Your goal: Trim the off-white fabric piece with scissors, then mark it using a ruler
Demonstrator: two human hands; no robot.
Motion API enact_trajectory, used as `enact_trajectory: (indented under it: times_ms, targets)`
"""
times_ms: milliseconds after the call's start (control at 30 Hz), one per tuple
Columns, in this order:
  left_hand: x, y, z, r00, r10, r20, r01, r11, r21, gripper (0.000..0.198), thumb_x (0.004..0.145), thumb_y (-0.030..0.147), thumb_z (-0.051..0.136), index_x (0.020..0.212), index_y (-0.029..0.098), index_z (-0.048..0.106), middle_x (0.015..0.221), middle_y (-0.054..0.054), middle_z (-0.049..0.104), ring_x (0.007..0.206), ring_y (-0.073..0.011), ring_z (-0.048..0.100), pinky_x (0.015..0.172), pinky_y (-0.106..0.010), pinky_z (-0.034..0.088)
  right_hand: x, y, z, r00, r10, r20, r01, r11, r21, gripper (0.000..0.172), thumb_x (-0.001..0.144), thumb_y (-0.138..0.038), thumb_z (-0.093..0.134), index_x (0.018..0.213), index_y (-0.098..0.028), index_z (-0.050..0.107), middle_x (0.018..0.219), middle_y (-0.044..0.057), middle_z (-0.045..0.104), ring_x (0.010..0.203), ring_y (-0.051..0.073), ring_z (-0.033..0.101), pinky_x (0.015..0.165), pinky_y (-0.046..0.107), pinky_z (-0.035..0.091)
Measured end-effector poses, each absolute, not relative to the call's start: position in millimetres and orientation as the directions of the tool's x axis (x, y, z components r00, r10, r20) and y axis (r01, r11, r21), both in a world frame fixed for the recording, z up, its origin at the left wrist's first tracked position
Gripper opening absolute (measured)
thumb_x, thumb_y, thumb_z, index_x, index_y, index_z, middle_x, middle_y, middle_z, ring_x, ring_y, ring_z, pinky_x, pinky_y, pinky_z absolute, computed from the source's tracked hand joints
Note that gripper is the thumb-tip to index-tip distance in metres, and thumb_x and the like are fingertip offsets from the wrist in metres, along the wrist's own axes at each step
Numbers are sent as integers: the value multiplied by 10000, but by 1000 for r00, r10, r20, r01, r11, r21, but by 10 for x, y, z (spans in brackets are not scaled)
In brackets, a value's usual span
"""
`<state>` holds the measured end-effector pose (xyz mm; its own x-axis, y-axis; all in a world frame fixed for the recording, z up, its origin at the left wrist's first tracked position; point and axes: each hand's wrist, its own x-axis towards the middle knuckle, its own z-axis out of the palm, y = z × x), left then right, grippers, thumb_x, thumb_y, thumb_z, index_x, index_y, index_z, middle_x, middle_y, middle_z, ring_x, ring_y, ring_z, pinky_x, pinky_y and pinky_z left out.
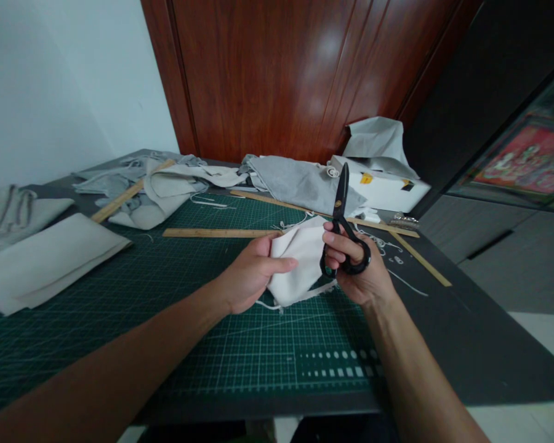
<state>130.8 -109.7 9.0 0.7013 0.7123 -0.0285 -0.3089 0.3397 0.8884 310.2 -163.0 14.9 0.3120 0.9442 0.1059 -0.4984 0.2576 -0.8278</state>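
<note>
My left hand (249,274) is closed on a small piece of white fabric (300,261), held just above the green cutting mat (166,307). My right hand (357,271) grips black scissors (341,212) by the handles, with the blades closed and pointing up and away. The scissors sit against the right edge of the fabric. Loose threads hang from the fabric's lower edge.
A folded pale cloth (46,261) lies at the left. Wooden rulers (216,233) and grey fabric heaps (300,181) lie across the back of the table. A white box (383,184) stands at the back right before a wooden door (281,74). Thread scraps (397,261) lie right of my hands.
</note>
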Motion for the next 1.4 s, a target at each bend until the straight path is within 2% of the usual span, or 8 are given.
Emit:
enact_trajectory:
  times_ms: [133, 267, 433, 567, 733, 1033, 1233, 1400]
  targets:
    - [1342, -1130, 101, 641, 767, -37, -324, 314, 892, 568, 663, 19, 783, 1215, 148, 744, 957, -39, 797, 756, -164, 681, 809, -309, 532, 3093, -1622, 145, 320, 941, 110, -495, 265, -827, 389, 596, -120, 1025, 895, -108, 776, 562, -108, 549, 456, 22, 422, 383, 118, 444]
    - [1328, -1124, 110, 614, 781, -113, -263, 338, 904, 308, 661, 15, 772, 953, 112, 799, 744, -26, 734, 729, -156, 658, 772, -273, 507, 3087, -1623, 143, 318, 941, 112, -492, 265, -829, 387, 598, -125, 1025, 896, -108, 778, 571, -103, 559, 455, 23, 424, 382, 123, 446]
    - [1305, -1093, 71, 668, 738, -96, -261, 353, 899, 343, 768, 225, 892, 1080, 103, 814, 907, -87, 807, 822, -181, 705, 795, -285, 525, 3085, -1625, 145, 315, 942, 115, -485, 264, -834, 377, 605, -128, 1022, 891, -111, 776, 569, -105, 554, 460, 25, 421, 381, 120, 443]
    - [1329, -1095, 18, 644, 765, 11, -297, 237, 925, 507, 782, 310, 923, 1228, 122, 772, 1072, -104, 823, 939, -220, 735, 900, -334, 549, 3085, -1629, 142, 313, 943, 116, -475, 261, -840, 366, 611, -125, 1016, 885, -121, 773, 573, -104, 554, 465, 30, 431, 383, 125, 448]
    - [1330, -1122, 13, 540, 830, 135, -242, 0, 970, 437, 871, 363, 839, 1236, 136, 761, 1118, -93, 818, 932, -221, 728, 850, -315, 544, 3077, -1627, 131, 315, 942, 120, -456, 261, -851, 389, 596, -132, 1022, 896, -116, 776, 582, -96, 575, 459, 33, 443, 387, 137, 465]
    - [1268, -1127, 23, 605, 739, 297, 29, -394, 919, 318, 989, 475, 700, 1088, 174, 723, 919, -37, 742, 812, -190, 639, 748, -296, 474, 3059, -1619, 102, 327, 930, 166, -392, 293, -872, 434, 558, -124, 1020, 914, -132, 773, 582, -96, 606, 441, 40, 453, 380, 147, 488]
    - [1281, -1147, 57, 572, 770, 283, -62, -303, 951, 294, 940, 438, 759, 1064, 172, 745, 898, -39, 756, 785, -195, 661, 705, -290, 494, 3066, -1617, 101, 344, 911, 227, -298, 335, -894, 419, 584, -198, 1041, 900, -176, 768, 550, -108, 580, 425, 57, 455, 370, 164, 489]
    - [1230, -1106, 159, 424, 858, 291, -228, -210, 951, 309, 882, 446, 824, 1052, 199, 752, 907, -43, 795, 777, -225, 719, 715, -323, 557, 3010, -1699, 100, 324, 903, 282, -183, 352, -918, 360, 734, -367, 1008, 935, -190, 767, 642, -20, 728, 410, 75, 495, 362, 195, 503]
